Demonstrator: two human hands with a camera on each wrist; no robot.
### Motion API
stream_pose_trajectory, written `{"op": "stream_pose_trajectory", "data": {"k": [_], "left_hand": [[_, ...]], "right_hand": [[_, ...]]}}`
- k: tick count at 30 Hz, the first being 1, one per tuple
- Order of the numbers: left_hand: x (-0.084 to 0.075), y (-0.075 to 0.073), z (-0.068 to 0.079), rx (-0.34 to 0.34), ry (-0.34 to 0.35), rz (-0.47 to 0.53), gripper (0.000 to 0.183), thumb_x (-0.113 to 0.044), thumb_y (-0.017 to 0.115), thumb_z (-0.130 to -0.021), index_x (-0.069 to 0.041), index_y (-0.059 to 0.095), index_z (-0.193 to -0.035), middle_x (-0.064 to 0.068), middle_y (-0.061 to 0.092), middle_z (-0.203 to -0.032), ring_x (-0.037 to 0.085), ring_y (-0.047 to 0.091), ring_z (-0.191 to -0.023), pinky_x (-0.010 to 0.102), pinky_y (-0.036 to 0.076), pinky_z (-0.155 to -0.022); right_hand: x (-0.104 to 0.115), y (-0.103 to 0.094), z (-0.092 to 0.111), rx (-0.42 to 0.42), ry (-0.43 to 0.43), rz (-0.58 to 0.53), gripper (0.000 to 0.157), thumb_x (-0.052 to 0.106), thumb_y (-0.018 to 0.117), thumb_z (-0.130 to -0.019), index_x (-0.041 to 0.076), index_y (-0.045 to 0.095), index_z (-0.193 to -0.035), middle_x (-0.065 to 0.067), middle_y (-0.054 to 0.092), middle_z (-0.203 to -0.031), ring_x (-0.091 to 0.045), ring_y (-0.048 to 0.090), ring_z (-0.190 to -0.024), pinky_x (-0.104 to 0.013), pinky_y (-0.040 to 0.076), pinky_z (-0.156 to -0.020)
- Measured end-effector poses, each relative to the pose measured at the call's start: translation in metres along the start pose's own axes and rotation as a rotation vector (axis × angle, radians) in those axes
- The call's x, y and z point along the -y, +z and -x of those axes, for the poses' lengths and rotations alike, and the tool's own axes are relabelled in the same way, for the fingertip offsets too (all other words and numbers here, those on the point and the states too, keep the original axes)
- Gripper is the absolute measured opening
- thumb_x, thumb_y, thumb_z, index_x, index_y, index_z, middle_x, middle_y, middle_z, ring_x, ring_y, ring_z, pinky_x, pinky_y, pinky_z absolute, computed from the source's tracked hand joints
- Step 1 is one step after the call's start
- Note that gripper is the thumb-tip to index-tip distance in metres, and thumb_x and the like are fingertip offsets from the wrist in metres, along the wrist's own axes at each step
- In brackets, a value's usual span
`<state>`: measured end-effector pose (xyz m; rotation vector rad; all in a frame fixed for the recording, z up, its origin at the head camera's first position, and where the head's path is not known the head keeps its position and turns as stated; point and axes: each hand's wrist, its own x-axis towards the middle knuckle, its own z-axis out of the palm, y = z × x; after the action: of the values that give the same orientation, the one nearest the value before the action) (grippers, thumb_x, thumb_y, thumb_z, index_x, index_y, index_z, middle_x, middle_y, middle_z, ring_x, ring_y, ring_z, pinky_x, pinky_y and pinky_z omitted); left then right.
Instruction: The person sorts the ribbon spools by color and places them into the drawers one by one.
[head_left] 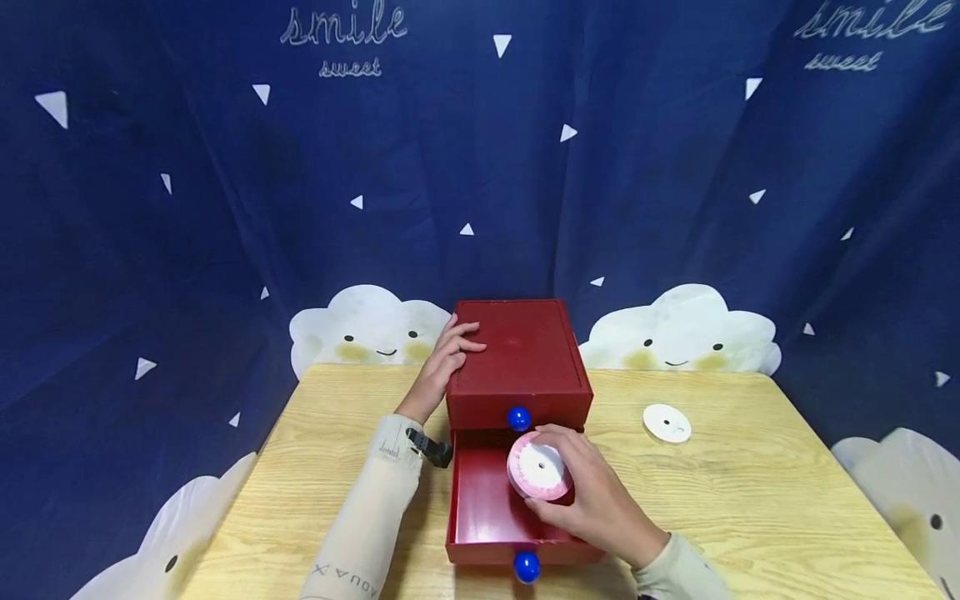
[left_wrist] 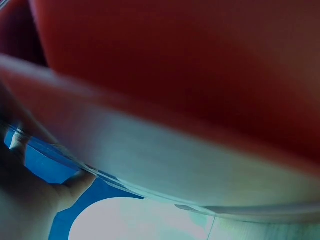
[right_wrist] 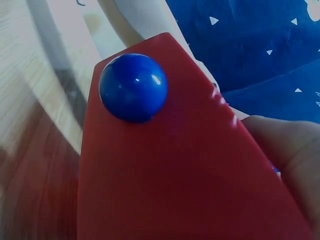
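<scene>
A red two-drawer box (head_left: 517,354) stands on the table with its lower drawer (head_left: 483,500) pulled out toward me. My left hand (head_left: 441,367) rests on the box's upper left edge, fingers laid over the top; the left wrist view shows that hand (left_wrist: 30,200) against the box side. Between thumb and fingers my right hand (head_left: 596,496) grips a ribbon spool (head_left: 542,475), pink at the rim with a white face, inside or just over the drawer's right half. In the right wrist view the drawer's front (right_wrist: 170,165) and blue knob (right_wrist: 134,87) hide the spool.
A white round spool (head_left: 667,423) lies flat on the wooden table (head_left: 750,483) to the right of the box. The upper drawer is closed and carries a blue knob (head_left: 519,418). A dark blue curtain (head_left: 420,150) with clouds and triangles hangs behind.
</scene>
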<state>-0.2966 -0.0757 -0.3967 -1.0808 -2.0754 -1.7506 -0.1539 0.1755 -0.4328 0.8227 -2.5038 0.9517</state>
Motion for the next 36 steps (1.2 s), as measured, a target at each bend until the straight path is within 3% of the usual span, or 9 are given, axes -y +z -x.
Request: {"op": "stream_pose_trajectory", "data": {"k": [6, 13, 25, 36], "left_hand": [[-0.001, -0.001, -0.002, 0.006, 0.003, 0.003, 0.035, 0.003, 0.035, -0.094, 0.011, 0.061, -0.116, 0.026, 0.036, -0.146, 0.041, 0.0, -0.145, 0.054, 0.004, -0.115], [0.0, -0.001, 0.001, 0.009, -0.006, 0.0, 0.035, 0.003, 0.035, -0.094, 0.011, 0.061, -0.116, 0.027, 0.035, -0.146, 0.041, 0.0, -0.145, 0.055, 0.004, -0.115], [0.0, 0.0, 0.001, 0.0, -0.003, -0.001, 0.034, 0.003, 0.036, -0.094, 0.01, 0.061, -0.115, 0.026, 0.036, -0.145, 0.042, 0.001, -0.145, 0.056, 0.004, -0.115], [0.0, 0.0, 0.002, -0.004, 0.004, 0.015, 0.034, 0.004, 0.035, -0.093, 0.012, 0.061, -0.115, 0.027, 0.036, -0.145, 0.043, 0.0, -0.145, 0.056, 0.004, -0.114]], "right_hand": [[-0.002, 0.005, -0.003, 0.08, -0.026, -0.006, 0.06, 0.037, 0.083, -0.072, 0.023, 0.055, -0.123, 0.005, 0.051, -0.136, -0.013, 0.048, -0.122, -0.039, 0.049, -0.093], [-0.002, 0.006, -0.008, 0.199, 0.025, -0.01, 0.062, 0.044, 0.082, -0.071, 0.028, 0.056, -0.125, 0.007, 0.049, -0.139, -0.01, 0.046, -0.126, -0.039, 0.049, -0.095], [-0.003, 0.013, -0.021, 0.44, -0.03, 0.07, 0.056, 0.044, 0.079, -0.074, 0.031, 0.057, -0.124, 0.007, 0.05, -0.138, -0.015, 0.048, -0.125, -0.041, 0.047, -0.097], [-0.005, 0.016, -0.019, 0.48, -0.072, 0.146, 0.045, 0.039, 0.077, -0.076, 0.03, 0.063, -0.118, -0.004, 0.052, -0.138, -0.022, 0.05, -0.123, -0.043, 0.047, -0.097]]}}
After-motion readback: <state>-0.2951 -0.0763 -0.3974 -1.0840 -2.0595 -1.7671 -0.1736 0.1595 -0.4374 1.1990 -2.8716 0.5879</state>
